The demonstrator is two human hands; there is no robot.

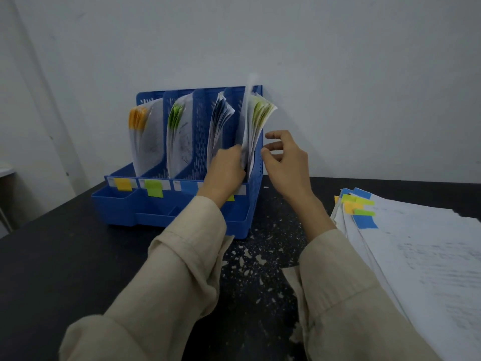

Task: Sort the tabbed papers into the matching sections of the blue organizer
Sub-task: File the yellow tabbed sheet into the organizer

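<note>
The blue organizer (153,214) stands against the wall with several upright sections. Orange-tabbed papers (141,131) fill the leftmost, green-tabbed papers (179,134) the second, blue-tabbed papers (220,121) the third, yellow-green-tabbed papers (260,118) the rightmost. Colour labels on its front read orange (123,184), green (154,188) and blue (189,186). My left hand (225,169) holds a blurred white sheet (247,110) standing in the rightmost section. My right hand (285,158) hovers just right of that section, fingers loosely spread, holding nothing.
A thick stack of tabbed papers (416,251) lies on the right of the black table (65,256), coloured tabs at its near-left corner. The wall runs right behind the organizer. White flecks mark the tabletop between my arms.
</note>
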